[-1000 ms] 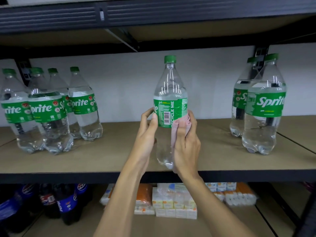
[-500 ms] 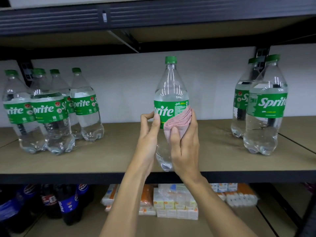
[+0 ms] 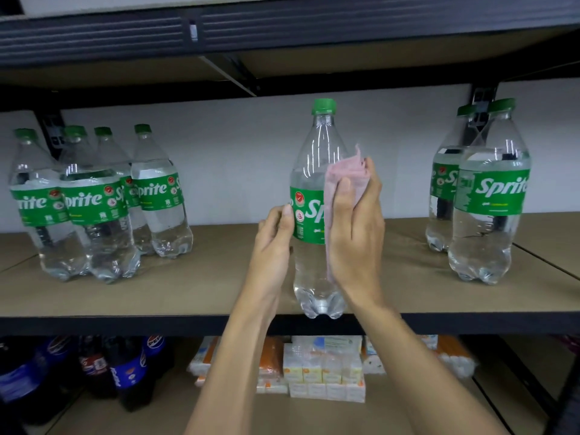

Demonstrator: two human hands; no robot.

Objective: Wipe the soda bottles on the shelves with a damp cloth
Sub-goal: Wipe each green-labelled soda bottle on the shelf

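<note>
A Sprite bottle (image 3: 309, 215) stands upright at the very front edge of the middle shelf (image 3: 219, 277), its base level with the lip. I cannot tell whether it rests on the board or is held just clear of it. The left hand (image 3: 273, 243) has its grip closed on the label's left side with little more than thumb and fingertips. The right hand (image 3: 354, 233) is clamped round a pink cloth (image 3: 342, 177), pressing it to the bottle's right shoulder and label. The risk I see is a slip. Damp plastic, a thin left grip and a well-filled bottle poised at the edge could send it off the front, onto the Pepsi bottles (image 3: 125, 368) and stacked cartons (image 3: 323, 368) on the shelf below. A hard sideways wipe could also twist it out of the left grip. The four Sprite bottles (image 3: 94, 202) at left and the pair (image 3: 483, 196) at right stand well apart, so I judge a knock-on there unlikely.
</note>
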